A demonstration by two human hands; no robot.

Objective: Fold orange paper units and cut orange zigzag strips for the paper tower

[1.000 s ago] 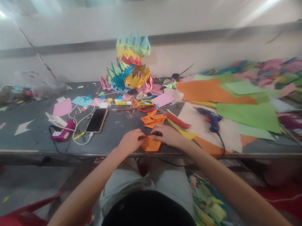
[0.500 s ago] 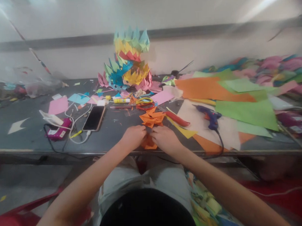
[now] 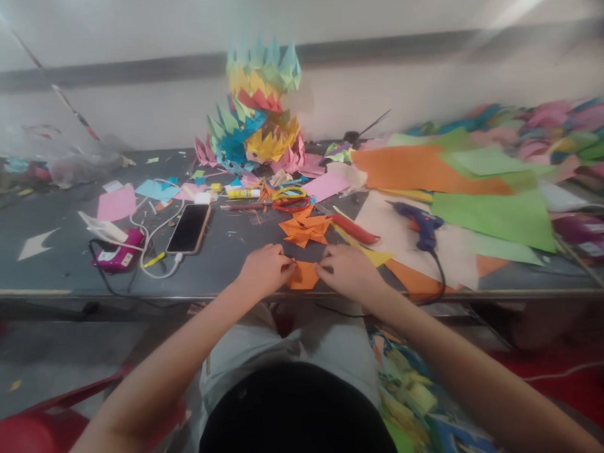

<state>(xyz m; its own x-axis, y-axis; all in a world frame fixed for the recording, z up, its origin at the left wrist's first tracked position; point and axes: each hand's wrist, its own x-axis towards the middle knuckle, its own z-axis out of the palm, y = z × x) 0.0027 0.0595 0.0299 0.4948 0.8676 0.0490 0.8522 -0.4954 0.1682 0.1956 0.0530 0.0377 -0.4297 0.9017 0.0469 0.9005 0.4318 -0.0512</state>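
Note:
A small piece of orange paper (image 3: 304, 276) lies at the table's front edge, between my two hands. My left hand (image 3: 266, 270) pinches its left side with thumb and fingers. On the opposite side my right hand (image 3: 348, 270) has its fingertips closed on the paper's right edge. Just beyond them sits a pile of folded orange paper pieces (image 3: 306, 227) with pointed tips. Scissors with red and yellow handles (image 3: 291, 201) lie behind that pile, and a red-handled tool (image 3: 356, 229) rests to its right.
A phone (image 3: 189, 229) on a white cable and a purple power strip (image 3: 119, 251) lie left. To the right, a blue glue gun (image 3: 418, 223) rests on paper sheets (image 3: 492, 218). A tiered folded-paper model (image 3: 262, 115) stands at the back, with a glue stick (image 3: 244, 193) in front.
My hands have moved slightly apart and off the orange pile, so the orange paper between them shows more fully and lies flatter. The view has tilted a little downward.

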